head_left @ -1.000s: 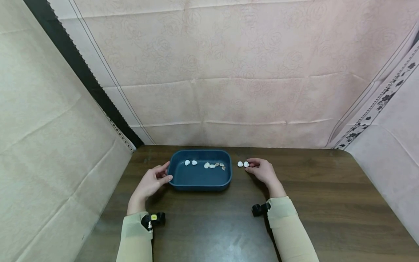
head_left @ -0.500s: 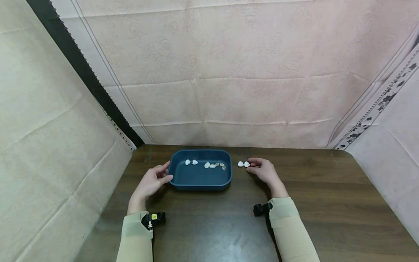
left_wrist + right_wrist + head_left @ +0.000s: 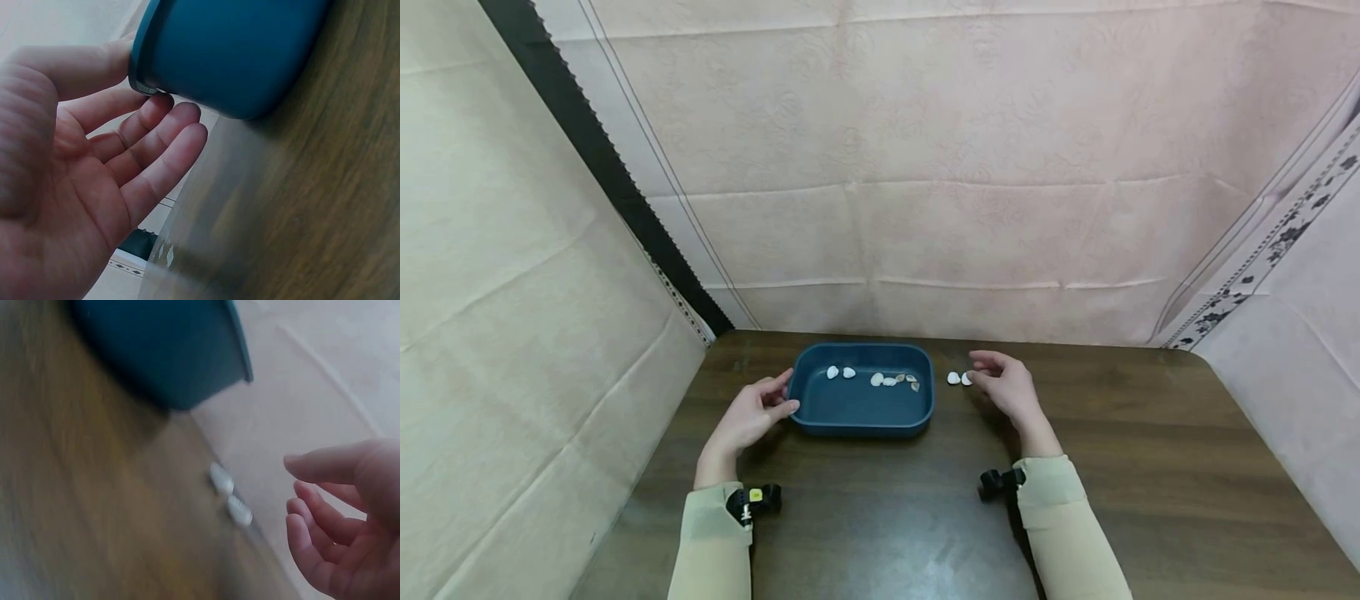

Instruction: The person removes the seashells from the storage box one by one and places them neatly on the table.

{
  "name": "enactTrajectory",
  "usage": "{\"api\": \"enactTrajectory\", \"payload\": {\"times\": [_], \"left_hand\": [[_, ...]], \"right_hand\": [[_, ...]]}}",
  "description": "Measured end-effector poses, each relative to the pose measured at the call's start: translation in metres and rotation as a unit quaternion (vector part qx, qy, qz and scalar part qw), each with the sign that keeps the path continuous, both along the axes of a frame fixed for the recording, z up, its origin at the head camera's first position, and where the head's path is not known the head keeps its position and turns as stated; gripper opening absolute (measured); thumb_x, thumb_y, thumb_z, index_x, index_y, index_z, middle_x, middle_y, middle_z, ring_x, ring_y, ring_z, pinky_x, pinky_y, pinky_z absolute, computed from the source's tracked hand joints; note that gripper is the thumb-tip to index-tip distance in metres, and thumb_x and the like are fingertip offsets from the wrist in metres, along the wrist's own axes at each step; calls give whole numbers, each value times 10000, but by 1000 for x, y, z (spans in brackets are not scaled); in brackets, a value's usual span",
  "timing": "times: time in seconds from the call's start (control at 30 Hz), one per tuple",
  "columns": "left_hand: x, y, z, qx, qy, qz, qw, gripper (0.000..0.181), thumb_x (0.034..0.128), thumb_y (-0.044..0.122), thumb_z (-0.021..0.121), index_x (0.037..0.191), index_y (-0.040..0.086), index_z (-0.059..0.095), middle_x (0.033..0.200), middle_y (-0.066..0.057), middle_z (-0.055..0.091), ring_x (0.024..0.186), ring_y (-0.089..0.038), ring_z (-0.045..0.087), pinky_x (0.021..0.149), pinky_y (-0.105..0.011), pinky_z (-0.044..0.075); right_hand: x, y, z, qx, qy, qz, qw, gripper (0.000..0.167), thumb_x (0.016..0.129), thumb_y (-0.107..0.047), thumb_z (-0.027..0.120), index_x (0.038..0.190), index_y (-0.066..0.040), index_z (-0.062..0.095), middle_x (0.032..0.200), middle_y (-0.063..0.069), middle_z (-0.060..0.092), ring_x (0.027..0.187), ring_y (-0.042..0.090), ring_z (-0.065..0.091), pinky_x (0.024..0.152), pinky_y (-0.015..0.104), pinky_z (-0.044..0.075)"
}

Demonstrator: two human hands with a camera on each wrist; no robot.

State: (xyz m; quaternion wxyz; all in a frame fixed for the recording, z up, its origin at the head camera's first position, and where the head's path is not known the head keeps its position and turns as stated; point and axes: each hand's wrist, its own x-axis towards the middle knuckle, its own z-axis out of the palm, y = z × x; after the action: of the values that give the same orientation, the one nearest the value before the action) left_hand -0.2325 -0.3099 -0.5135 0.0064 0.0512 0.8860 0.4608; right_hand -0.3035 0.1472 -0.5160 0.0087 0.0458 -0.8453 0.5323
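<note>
A blue tray (image 3: 861, 408) stands near the table's back edge, with two white shells (image 3: 840, 372) at its left and several white and brownish shells (image 3: 889, 382) toward its right. My left hand (image 3: 751, 418) grips the tray's left end; in the left wrist view the thumb of the left hand (image 3: 81, 150) lies over the rim of the tray (image 3: 219, 56). Two white shells (image 3: 230, 494) lie side by side on the table, right of the tray. Beside and above them, my right hand (image 3: 1011, 392) holds nothing; its thumb and fingers are apart in the right wrist view.
The brown wooden table (image 3: 880, 517) extends in front of the tray and to its right. A pale cloth (image 3: 925, 208) hangs behind the table, with more cloth at the left (image 3: 535, 333) and right (image 3: 1300, 350). Each wrist carries a small black camera.
My right hand has come away from the right shell of the pair, lifting slightly with its fingers parted. The left hand keeps its hold on the tray. The head view has shifted a little.
</note>
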Motion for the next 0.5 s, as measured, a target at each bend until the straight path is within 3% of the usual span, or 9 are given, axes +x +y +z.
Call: {"api": "enactTrajectory", "payload": {"times": [0.23,0.37,0.5], "left_hand": [[0,0,0,40,-37,4,10000,633,1028,211,741,1602,87,504,1096,-111,619,1003,-285,564,815,-418,484],[0,-1,0,51,-41,-16,10000,637,1024,213,746,1601,89,505,1089,-110,619,992,-287,566,810,-419,487],[1,-1,0,63,-35,-41,10000,642,1025,224,747,1604,92,502,1095,-111,621,996,-287,568,814,-420,489]], "right_hand": [[10,-34,25,-481,483,279,9973,310,986,-153,798,1292,-115,764,1221,162,729,1108,280,667,894,316,535],[18,-64,34,-605,547,835,9932,310,978,-131,801,1285,-104,768,1197,128,742,1078,265,682,882,363,562],[19,-93,38,-289,570,1476,9870,294,981,-132,797,1273,-158,779,1189,66,753,1044,224,692,886,408,580]]}}
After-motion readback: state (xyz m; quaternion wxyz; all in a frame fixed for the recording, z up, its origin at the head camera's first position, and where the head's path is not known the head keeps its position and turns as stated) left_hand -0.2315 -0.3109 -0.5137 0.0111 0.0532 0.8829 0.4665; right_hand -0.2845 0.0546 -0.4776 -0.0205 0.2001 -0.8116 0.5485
